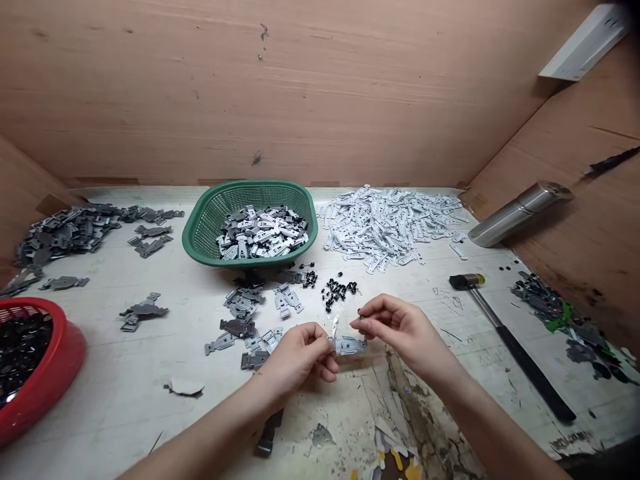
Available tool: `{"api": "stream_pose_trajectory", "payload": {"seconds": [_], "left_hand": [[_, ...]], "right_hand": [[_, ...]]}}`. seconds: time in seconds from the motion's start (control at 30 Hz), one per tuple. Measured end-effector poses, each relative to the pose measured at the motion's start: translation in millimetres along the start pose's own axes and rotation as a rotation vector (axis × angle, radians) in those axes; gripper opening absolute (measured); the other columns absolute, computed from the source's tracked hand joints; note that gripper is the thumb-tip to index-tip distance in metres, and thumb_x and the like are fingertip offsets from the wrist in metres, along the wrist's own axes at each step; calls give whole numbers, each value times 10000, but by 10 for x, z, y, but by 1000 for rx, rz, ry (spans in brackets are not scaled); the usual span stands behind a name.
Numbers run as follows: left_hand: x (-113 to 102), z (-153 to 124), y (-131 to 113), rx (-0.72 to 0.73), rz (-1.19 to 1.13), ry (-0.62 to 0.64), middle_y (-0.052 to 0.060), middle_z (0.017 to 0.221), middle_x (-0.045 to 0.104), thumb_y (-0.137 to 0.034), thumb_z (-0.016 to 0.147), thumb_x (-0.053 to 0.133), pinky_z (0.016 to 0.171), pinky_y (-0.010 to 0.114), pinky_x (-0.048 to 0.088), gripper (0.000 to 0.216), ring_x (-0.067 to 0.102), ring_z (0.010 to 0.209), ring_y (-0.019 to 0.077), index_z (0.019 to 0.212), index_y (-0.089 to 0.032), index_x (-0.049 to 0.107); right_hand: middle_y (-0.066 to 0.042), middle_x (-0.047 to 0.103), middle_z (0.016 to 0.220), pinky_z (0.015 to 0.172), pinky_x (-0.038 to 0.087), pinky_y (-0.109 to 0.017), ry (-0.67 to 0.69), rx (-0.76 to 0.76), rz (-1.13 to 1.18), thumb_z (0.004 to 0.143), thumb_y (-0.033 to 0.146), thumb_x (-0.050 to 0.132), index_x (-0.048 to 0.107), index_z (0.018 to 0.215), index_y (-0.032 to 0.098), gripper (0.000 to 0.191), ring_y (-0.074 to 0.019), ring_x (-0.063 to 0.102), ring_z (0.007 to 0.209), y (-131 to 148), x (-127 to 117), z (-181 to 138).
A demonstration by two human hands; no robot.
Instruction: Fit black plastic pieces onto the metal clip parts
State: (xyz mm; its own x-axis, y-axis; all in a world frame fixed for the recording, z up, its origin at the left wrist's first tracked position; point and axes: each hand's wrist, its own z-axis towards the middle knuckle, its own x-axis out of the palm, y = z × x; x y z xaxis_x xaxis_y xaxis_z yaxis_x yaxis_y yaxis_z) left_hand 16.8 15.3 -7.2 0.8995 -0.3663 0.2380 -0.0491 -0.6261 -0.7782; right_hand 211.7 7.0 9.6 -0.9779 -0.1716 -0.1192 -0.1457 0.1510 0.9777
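Note:
My left hand (311,348) is closed, its thumb and fingers pinching a flat grey metal plate (350,345) by its left end. A thin white piece (335,325) stands up beside those fingertips. Just above the plate's right end, my right hand (395,327) pinches a small dark piece (360,315), probably one of the black knobs; most of it is hidden by the fingers. Behind both hands lies a small heap of black knobs (339,291). To the left of my left hand are several loose grey metal plates (243,303).
A green basket (193,237) holds assembled plates, with a pile of white strips (390,227) to its right. A red basket (65,387) of black parts stands at left, below a grey plate pile (70,233). At right are a hammer (515,347) and a metal cylinder (520,213).

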Motion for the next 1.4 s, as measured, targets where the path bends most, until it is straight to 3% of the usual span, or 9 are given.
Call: {"api": "stream_pose_trajectory", "payload": {"seconds": [0.1, 0.2, 0.47, 0.6, 0.67, 0.77, 0.9, 1.13, 1.4], "left_hand": [[12, -17, -5, 4, -18, -8, 14, 597, 640, -299, 742, 571, 566, 224, 443, 177, 593, 530, 104, 689, -166, 467], [36, -26, -14, 31, -54, -20, 2, 634, 630, -278, 722, 587, 600, 241, 460, 174, 604, 573, 110, 687, -170, 455], [73, -68, -47, 10, -72, -63, -9, 664, 620, -284, 691, 598, 576, 242, 469, 194, 608, 541, 109, 684, -175, 438], [72, -76, -33, -16, -34, -37, 26, 672, 651, -255, 696, 556, 569, 236, 461, 140, 618, 546, 120, 682, -174, 442], [69, -72, -15, -18, -33, 5, 23, 671, 644, -226, 690, 541, 584, 234, 462, 112, 626, 586, 128, 668, -174, 445], [59, -71, 0, -13, -78, 31, -24, 629, 577, -199, 681, 533, 652, 270, 490, 101, 621, 624, 129, 646, -178, 440], [29, -73, -14, 21, -110, 47, -56, 623, 485, -189, 677, 548, 721, 316, 502, 108, 578, 587, 99, 641, -173, 448], [32, -43, -10, 52, -191, 70, -31, 710, 490, -191, 684, 567, 726, 296, 495, 124, 538, 623, 84, 642, -160, 454], [82, -72, 3, -52, -78, 98, -34, 687, 526, -192, 655, 536, 684, 278, 471, 97, 603, 616, 116, 658, -171, 441]], "right_hand": [[-42, 584, 832, 744, 443, -343, -37, -236, -324, 820, 218, 574, 634, 833, 215, 62, -193, 534, 850, 48, 170, -116], [-43, 522, 837, 737, 417, -355, -54, -348, -494, 803, 125, 558, 625, 810, 221, 117, -208, 475, 871, -21, 305, -167], [-46, 511, 901, 761, 423, -369, -56, -332, -556, 806, 170, 577, 602, 837, 230, 72, -213, 479, 887, -55, 279, -184], [-35, 538, 859, 702, 446, -306, -97, -372, -548, 850, 193, 526, 576, 889, 216, 68, -172, 519, 813, -8, 90, 55], [-24, 556, 834, 664, 444, -270, -16, -433, -656, 838, 156, 527, 572, 873, 207, 77, -150, 529, 767, -56, 69, 233], [-19, 558, 778, 618, 425, -247, 73, -520, -868, 778, 129, 573, 553, 807, 188, 69, -149, 522, 737, -183, 177, 466], [-39, 532, 746, 595, 390, -272, -32, -536, -980, 734, 103, 551, 517, 758, 170, 79, -173, 485, 705, -324, 339, 616], [-69, 515, 753, 617, 387, -286, -5, -558, -1060, 745, 12, 417, 509, 715, 163, 180, -194, 470, 743, -393, 154, 516], [-32, 541, 854, 659, 433, -240, 52, -496, -983, 753, 100, 546, 491, 921, 175, 192, -150, 511, 776, -287, 111, 442]]}}
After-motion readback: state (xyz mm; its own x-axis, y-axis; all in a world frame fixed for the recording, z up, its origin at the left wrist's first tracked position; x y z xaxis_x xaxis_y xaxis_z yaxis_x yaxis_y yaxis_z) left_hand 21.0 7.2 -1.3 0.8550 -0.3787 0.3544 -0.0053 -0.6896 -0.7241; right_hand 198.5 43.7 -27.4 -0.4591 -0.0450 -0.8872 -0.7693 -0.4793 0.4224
